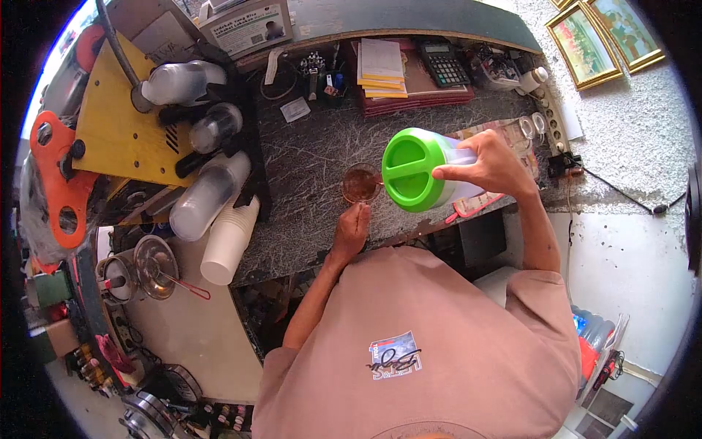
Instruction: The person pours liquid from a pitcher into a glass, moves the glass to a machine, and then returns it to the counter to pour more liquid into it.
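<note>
Starting at the left of the frame, you have an orange part beside a yellow panel, with clear plastic cups lying in stacks to its right and a stack of white cups tilted below them. Lower down on that side, a metal bowl sits near the left edge of the dark, scratched desk. Near the middle of the frame, your left grip is closed at the near side of a clear cup with brown contents, which is over the desk. Just to the right, your right grip is wrapped around the handle of a pitcher with a green lid, held tilted so its lid faces the cup, the lid's edge right by the cup's rim. Beyond the cup, toward the top of the frame, papers lie on red folders, with a calculator to their right. Under and beside the pitcher is a patterned sheet, and at its right runs a power strip. Framed pictures are at the upper right.
</note>
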### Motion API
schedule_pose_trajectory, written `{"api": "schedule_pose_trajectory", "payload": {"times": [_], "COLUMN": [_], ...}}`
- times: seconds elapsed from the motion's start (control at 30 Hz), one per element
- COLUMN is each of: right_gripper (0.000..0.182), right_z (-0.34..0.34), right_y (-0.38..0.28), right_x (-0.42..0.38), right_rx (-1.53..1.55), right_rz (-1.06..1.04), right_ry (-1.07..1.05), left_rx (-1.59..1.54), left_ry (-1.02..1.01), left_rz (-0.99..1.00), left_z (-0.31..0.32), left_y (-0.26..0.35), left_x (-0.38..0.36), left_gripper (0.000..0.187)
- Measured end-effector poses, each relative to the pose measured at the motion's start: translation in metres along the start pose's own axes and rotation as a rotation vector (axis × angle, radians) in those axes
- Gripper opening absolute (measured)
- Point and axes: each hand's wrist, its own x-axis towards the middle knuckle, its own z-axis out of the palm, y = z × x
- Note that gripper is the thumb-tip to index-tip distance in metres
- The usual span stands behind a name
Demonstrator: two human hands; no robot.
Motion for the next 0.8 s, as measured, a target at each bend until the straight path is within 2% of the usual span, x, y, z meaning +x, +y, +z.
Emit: {"api": "schedule_pose_trajectory", "payload": {"times": [0.63,0.77,0.8], "right_gripper": [0.051,0.052,0.058], "right_z": [0.0059,0.0071,0.0065], "right_y": [0.0041,0.0026,0.0007], "right_x": [0.0022,0.0029,0.0031], "right_rx": [-0.009,-0.001,-0.007], "right_rz": [-0.010,-0.036,-0.034], "right_ry": [0.018,0.025,0.018], "left_rx": [0.022,0.031,0.030], "left_ry": [0.002,-0.021,-0.017], "left_rz": [0.026,-0.032,-0.036], "left_z": [0.0004,-0.0001,0.0004], "left_y": [-0.0022,-0.0012,-0.0023], "left_x": [0.0006,-0.0004,-0.0006], "left_gripper": [0.036,0.036,0.036]}}
